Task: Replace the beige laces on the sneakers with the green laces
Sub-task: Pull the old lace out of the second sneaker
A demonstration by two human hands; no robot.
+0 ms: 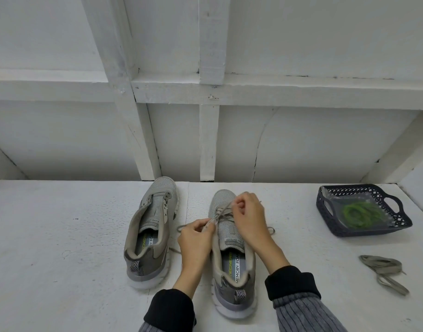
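Sneakers, two grey ones, stand side by side on the white bench (62,224), heels toward the near edge. On the left sneaker (149,233) the eyelets look bare. The right sneaker (229,250) carries a beige lace (223,210), partly loosened, with loops lying on the bench at both sides of the shoe. The left hand (196,240) has its grip pinching a strand of this lace at the left side of the shoe. The right hand (250,220) is over the tongue with curled fingers, and its grip pinches another strand that goes up from the eyelets.

Far right on the bench stands a dark perforated basket (397,204) with handles. Inside it the green laces (361,214) lie coiled in a clear bag. Nearer, on the right, a loose beige lace (385,271) lies in a heap, well apart from the shoes. Behind the bench is a white wall with painted wooden beams (209,140).

Both hands cover the middle part of the lacing on the right sneaker, so I cannot tell how many eyelets are threaded. The forearms, in grey ribbed sleeves (308,312) with black cuffs, are cut off at the lower edge.
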